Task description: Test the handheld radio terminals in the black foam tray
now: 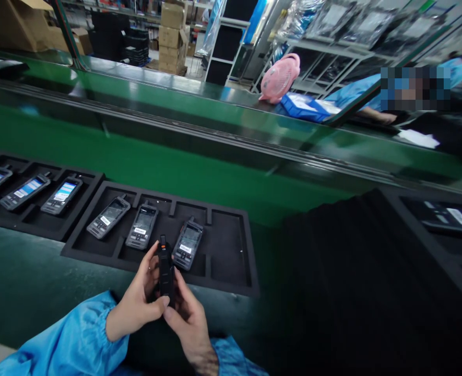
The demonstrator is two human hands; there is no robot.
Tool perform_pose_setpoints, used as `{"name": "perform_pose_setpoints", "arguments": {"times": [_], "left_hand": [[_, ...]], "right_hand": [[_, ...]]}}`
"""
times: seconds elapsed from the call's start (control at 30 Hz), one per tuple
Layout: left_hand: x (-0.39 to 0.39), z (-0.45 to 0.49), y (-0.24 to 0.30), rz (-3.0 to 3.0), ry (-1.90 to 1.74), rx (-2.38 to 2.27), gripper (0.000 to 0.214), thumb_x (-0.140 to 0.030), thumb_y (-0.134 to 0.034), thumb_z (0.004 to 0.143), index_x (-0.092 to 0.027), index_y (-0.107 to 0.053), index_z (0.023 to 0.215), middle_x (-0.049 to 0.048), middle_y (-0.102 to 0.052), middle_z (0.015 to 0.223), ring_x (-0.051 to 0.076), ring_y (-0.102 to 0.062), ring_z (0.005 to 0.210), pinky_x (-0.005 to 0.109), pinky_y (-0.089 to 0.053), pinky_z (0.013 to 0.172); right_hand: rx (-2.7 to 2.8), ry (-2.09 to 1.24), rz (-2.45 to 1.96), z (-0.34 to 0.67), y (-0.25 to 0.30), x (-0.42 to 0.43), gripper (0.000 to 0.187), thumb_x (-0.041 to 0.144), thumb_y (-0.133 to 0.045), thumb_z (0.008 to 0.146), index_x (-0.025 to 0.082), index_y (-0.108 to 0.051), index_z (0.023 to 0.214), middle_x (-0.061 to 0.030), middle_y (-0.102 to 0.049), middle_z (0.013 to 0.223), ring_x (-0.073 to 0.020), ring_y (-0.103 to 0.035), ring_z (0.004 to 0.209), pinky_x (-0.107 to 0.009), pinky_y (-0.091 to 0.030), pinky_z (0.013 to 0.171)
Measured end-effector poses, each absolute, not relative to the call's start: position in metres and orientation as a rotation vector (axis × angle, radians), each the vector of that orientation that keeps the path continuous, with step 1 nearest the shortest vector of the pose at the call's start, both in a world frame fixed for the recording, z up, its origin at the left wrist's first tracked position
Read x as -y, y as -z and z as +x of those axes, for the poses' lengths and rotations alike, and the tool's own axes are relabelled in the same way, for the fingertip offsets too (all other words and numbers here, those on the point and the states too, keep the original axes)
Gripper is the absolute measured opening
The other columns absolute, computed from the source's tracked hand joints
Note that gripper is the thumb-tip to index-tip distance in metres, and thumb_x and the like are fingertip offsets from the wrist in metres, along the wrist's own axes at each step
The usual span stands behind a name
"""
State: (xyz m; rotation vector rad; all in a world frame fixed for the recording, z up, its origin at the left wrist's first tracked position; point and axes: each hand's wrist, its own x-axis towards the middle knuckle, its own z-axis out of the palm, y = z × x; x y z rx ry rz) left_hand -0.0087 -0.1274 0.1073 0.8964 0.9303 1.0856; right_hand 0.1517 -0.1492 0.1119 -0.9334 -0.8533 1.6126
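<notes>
Between my hands is a black handheld radio [165, 271], turned edge-on, with a short antenna and an orange button near its top. My left hand [139, 300] wraps its left side, thumb at the lower end. From the right, my right hand [189, 318] grips the lower part, its thumb beside the other. Just beyond lies a black foam tray [231, 245] with three similar radios: one at the left [108, 216], one in the middle [142, 225] and one at the right [188, 243]. Each bears a white label across its screen. The held radio's front is hidden.
A second foam tray [74, 224] at left holds radios with lit screens. Tall stacked black trays [332, 271] rise on the right. Behind the green belt [137, 156] runs a raised ledge with a pink fan [280, 78] and blue bin [305, 107]. Another person works at far right.
</notes>
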Motion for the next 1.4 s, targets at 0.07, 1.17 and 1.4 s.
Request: {"name": "perform_pose_setpoints", "arguments": {"times": [0.07, 1.17, 1.4], "left_hand": [[0.127, -0.009, -0.110, 0.908, -1.071, -0.935, 0.112, -0.055, -0.092, 0.083, -0.040, -0.030, 0.174, 0.0179, -0.057, 0.163, 0.040, -0.067, 0.138, 0.052, -0.059, 0.112], [0.138, -0.014, -0.104, 1.059, -1.148, -0.733, 0.094, -0.049, -0.085, 0.090, -0.050, -0.035, 0.169, 0.0139, -0.057, 0.162, 0.046, -0.061, 0.147, 0.070, -0.050, 0.121], [0.138, -0.016, -0.107, 1.036, -1.087, -0.778, 0.099, -0.052, -0.084, 0.091, -0.045, -0.029, 0.173, 0.0154, -0.057, 0.164, 0.043, -0.060, 0.149, 0.064, -0.047, 0.126]], "right_hand": [[0.869, -1.590, -0.963, 0.152, -0.112, 0.150, 0.063, 0.042, -0.092, 0.084, 0.045, -0.072, 0.144, -0.0063, -0.072, 0.155, -0.0361, -0.070, 0.141, -0.050, -0.061, 0.112], [1.242, -1.212, -0.966, 0.160, -0.113, 0.153, 0.071, 0.036, -0.088, 0.079, 0.039, -0.072, 0.148, -0.0073, -0.081, 0.117, -0.0303, -0.081, 0.104, -0.040, -0.068, 0.088], [1.216, -1.215, -0.981, 0.158, -0.114, 0.149, 0.070, 0.036, -0.088, 0.080, 0.040, -0.072, 0.148, -0.0064, -0.085, 0.118, -0.0314, -0.082, 0.108, -0.040, -0.068, 0.092]]}}
